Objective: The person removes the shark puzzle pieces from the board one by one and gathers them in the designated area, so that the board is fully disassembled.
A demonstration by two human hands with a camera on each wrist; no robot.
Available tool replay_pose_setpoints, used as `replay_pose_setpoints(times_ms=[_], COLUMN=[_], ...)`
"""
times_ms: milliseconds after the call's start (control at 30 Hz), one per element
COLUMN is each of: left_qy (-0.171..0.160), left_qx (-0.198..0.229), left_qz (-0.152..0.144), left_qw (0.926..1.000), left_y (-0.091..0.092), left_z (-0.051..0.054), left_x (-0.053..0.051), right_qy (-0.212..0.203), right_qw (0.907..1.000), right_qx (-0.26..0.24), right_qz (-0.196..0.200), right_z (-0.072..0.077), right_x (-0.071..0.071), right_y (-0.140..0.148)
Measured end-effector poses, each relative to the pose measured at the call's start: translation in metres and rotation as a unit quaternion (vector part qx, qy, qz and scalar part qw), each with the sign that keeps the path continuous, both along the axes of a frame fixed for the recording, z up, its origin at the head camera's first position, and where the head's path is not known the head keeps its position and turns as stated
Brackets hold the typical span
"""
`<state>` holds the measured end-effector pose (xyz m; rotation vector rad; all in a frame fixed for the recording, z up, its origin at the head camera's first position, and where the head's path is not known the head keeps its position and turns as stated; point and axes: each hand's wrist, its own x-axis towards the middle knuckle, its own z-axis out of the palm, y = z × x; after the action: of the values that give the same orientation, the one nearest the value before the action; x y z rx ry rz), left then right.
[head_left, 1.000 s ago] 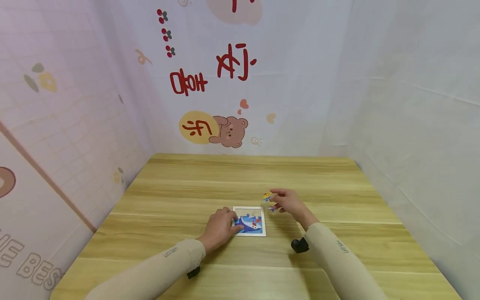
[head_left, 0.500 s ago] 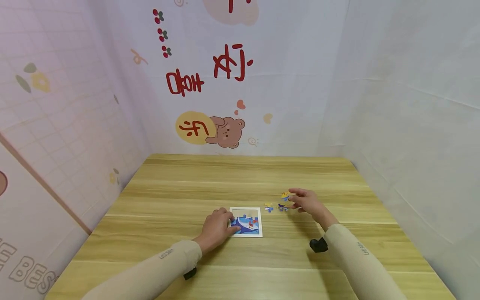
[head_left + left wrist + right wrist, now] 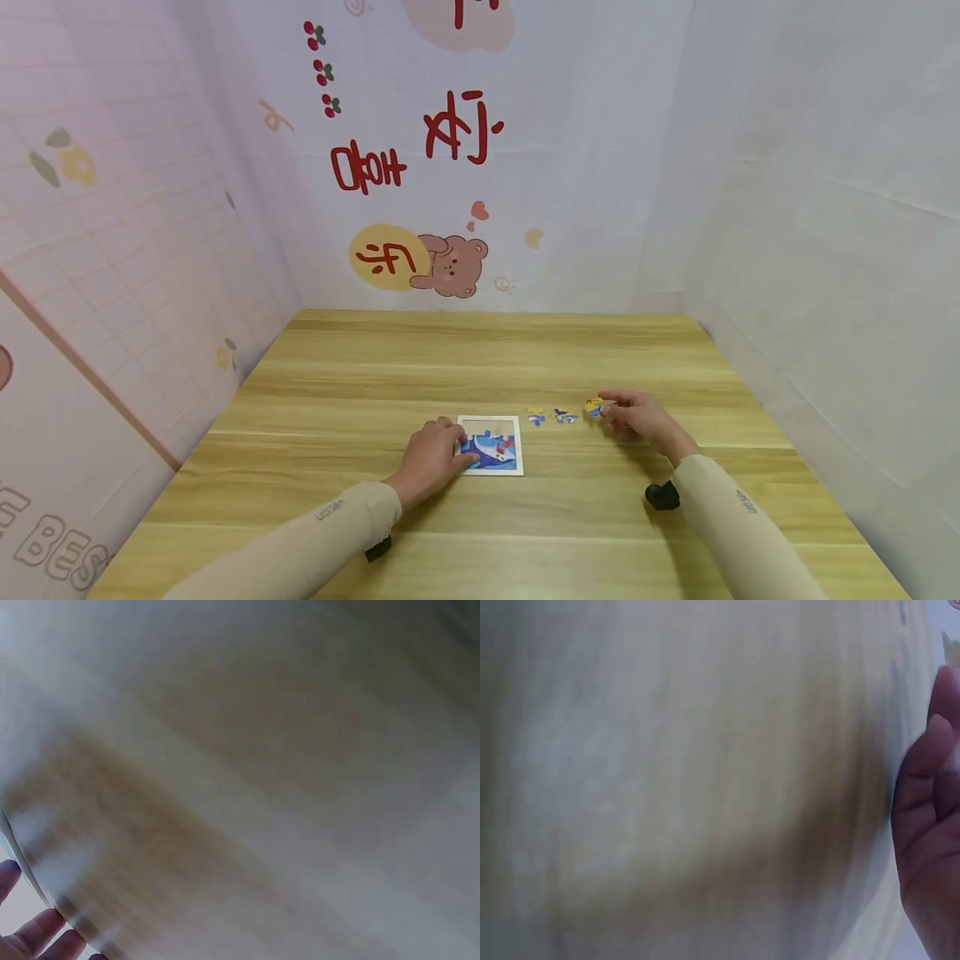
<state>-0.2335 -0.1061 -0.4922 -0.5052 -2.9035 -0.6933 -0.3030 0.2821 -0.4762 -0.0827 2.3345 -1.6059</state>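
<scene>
Right hand (image 3: pixel 639 415) shifted rightward, pinching one partly hidden jigsaw piece (image 3: pixel 594 407), two loose pieces (image 3: pixel 536 416) (image 3: pixel 564 415) near one puzzle frame (image 3: pixel 521 450), left hand (image 3: pixel 432 452), fingers apart, covering its left edge

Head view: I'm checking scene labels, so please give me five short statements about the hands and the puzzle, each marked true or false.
1. The left hand touches the left side of the puzzle frame. True.
2. The frame's border is black. False: it is white.
3. The right hand holds a yellow-and-blue piece in its fingers. True.
4. The picture inside the frame is complete. False: its far part lacks pieces.
5. A loose piece and a second loose piece lie between the frame and the right hand. True.
</scene>
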Motion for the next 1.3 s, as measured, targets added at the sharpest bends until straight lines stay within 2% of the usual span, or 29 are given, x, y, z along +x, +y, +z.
replay_pose_setpoints(times_ms=[167, 333, 533, 767, 933, 1300], left_qy=[-0.003, 0.002, -0.008, -0.005, -0.014, -0.013], left_qx=[-0.001, -0.004, -0.002, -0.006, -0.005, -0.008], left_qz=[-0.002, -0.001, -0.003, 0.001, -0.004, -0.003], left_qw=[1.0, 1.0, 1.0, 1.0, 0.9999, 0.9999], left_y=[-0.002, -0.004, -0.005, -0.004, -0.002, 0.0], left_z=[0.0, 0.001, 0.003, 0.005, 0.004, -0.001], left_x=[0.0, -0.001, -0.001, -0.003, -0.001, -0.001], right_qy=[-0.001, 0.006, 0.006, 0.031, 0.026, 0.023], right_qw=[0.9999, 0.9998, 0.9999, 0.9992, 0.9992, 0.9989], right_qx=[0.008, 0.018, 0.011, 0.019, 0.028, 0.04], right_qz=[0.013, 0.009, 0.01, 0.017, 0.012, -0.001], right_z=[-0.008, -0.01, -0.01, -0.009, -0.01, -0.008], right_x=[0.001, -0.001, -0.003, -0.005, -0.002, 0.005], right_y=[0.001, -0.004, -0.007, -0.008, -0.008, -0.009])
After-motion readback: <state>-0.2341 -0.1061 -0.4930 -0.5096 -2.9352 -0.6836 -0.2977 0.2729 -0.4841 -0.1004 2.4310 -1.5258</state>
